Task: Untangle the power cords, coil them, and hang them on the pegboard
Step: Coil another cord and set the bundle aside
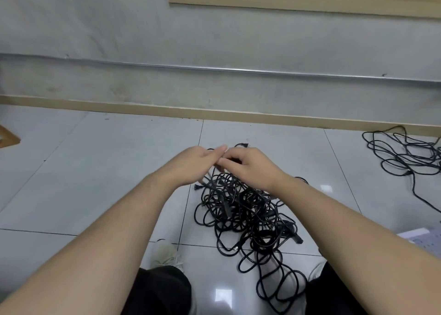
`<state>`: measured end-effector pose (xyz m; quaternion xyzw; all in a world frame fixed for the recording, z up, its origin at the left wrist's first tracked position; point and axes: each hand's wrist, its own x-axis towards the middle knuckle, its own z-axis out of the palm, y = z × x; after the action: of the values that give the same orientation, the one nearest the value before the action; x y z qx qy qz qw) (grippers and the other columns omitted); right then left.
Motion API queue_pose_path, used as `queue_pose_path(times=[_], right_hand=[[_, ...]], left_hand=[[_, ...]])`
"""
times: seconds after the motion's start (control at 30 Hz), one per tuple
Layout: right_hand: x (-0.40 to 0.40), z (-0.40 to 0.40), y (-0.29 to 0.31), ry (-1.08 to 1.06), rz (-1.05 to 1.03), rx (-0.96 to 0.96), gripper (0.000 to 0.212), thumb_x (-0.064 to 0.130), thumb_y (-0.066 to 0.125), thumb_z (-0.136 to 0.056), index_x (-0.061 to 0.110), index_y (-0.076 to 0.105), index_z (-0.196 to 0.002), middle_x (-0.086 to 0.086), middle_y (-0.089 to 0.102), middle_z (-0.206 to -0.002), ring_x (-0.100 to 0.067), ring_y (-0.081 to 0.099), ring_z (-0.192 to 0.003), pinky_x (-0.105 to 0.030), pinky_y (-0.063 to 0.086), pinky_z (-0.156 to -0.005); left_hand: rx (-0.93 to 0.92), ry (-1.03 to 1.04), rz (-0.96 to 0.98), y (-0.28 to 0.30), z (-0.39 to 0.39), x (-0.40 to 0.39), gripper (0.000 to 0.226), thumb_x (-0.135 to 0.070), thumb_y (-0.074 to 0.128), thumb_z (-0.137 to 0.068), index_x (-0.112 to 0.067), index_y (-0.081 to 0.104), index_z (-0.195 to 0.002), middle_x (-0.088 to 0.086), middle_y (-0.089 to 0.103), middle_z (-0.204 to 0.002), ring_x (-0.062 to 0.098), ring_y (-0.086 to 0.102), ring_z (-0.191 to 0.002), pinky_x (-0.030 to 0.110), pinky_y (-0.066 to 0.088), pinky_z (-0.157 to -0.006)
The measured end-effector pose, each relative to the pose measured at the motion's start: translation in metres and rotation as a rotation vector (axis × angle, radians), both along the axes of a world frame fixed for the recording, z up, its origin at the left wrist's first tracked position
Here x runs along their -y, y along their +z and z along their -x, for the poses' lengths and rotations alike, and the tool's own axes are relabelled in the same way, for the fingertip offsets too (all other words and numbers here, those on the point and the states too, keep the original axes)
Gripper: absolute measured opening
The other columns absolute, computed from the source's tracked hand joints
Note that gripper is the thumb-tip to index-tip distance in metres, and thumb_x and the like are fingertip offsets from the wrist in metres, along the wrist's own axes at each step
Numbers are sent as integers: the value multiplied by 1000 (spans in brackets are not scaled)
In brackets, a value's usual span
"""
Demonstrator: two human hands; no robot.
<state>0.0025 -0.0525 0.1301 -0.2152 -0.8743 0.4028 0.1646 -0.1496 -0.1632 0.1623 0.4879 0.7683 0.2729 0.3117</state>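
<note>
- The left hand (193, 165) and the right hand (250, 165) meet above the far edge of the tangled cords (245, 209), fingertips almost touching each other.
- The right hand has its fingers curled and seems to pinch a black strand at the top of the pile; the left hand's fingers lie fairly straight and reach toward that same strand, though whether they actually grip it I cannot tell.
- The tangle sits on the tiled floor (107, 171) straight in front of the person, between the two knees, with loose loops trailing toward the camera.
- A plug (244, 144) pokes out just beyond the hands and another plug (197, 187) sticks out on the left side, under the left wrist.
- Judgement on handling: the cords look thin, limp and light, with a smooth rubbery jacket that should slide through loops yet snag wherever a plug head catches.
- Best hold, I judge, is a free plug end: follow it back through the loops, lifting rather than yanking, since pulling hard would likely tighten the knots.
- A second cord (403, 155) lies loosely spread on the floor far right, well apart from the pile, near the baseboard (143, 109).
- A pale perforated panel (427, 239) shows at the right edge, possibly the pegboard.
</note>
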Motion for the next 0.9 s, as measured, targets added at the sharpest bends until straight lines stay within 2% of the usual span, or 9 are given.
queue_pose_path(times=[0.1,0.2,0.3,0.4,0.47,0.57,0.63,0.73,0.9], right_hand=[[-12,-13,-5,15,114,-7,35,57,63,-88,23,65,-81,1,57,-70,-13,51,-64,-37,47,-68],[-23,-24,-20,19,203,176,44,61,64,-89,21,54,-75,9,53,-67,-10,50,-64,-32,41,-65],[-33,-38,-38,94,40,504,43,57,50,-101,19,60,-84,6,60,-77,-11,54,-72,-31,45,-74],[-33,-39,-40,77,-67,478,38,50,41,-106,25,56,-82,3,62,-82,-17,57,-84,-32,45,-81],[-27,-28,-30,57,-98,380,37,48,41,-106,24,57,-83,2,63,-80,-17,58,-83,-32,45,-78],[-13,-11,-14,88,-163,208,34,47,44,-104,25,58,-82,3,63,-76,-18,60,-78,-37,50,-78],[-7,-8,-7,98,-142,147,30,48,48,-102,30,58,-80,4,62,-72,-17,59,-73,-37,50,-74],[-8,-17,-4,97,-35,176,33,53,55,-99,28,58,-78,5,58,-69,-13,52,-65,-33,46,-68],[-35,-42,-36,102,-24,517,31,56,58,-97,27,58,-86,7,62,-83,-13,57,-79,-35,50,-85]], left_hand=[[-147,74,-76,8,3,-6,65,-64,53,-95,-11,63,-60,-8,33,-39,11,33,-41,31,32,-55],[-374,117,-110,20,13,-6,61,-60,60,-93,-12,52,-57,-5,38,-42,16,39,-50,31,31,-54],[-491,125,58,21,27,4,58,-63,57,-93,-12,60,-65,-4,49,-51,19,50,-56,29,36,-56],[-362,69,164,11,35,13,46,-66,58,-92,-24,70,-76,-6,56,-54,17,53,-58,28,38,-59],[-241,-1,156,10,34,16,30,-69,61,-88,-40,68,-96,-7,67,-67,12,56,-60,28,45,-65],[-170,-146,144,12,24,14,42,-62,66,-89,-53,52,-127,-8,68,-90,1,54,-63,18,44,-67],[-185,-209,108,10,20,9,26,-51,63,-96,-40,65,-120,-4,68,-90,3,60,-74,19,46,-71],[-218,-188,77,14,22,7,18,-41,61,-100,-33,76,-104,-1,73,-93,21,64,-94,35,49,-87],[-501,-55,133,30,35,13,10,-49,61,-98,-46,70,-98,-19,63,-84,14,58,-87,30,43,-74]])
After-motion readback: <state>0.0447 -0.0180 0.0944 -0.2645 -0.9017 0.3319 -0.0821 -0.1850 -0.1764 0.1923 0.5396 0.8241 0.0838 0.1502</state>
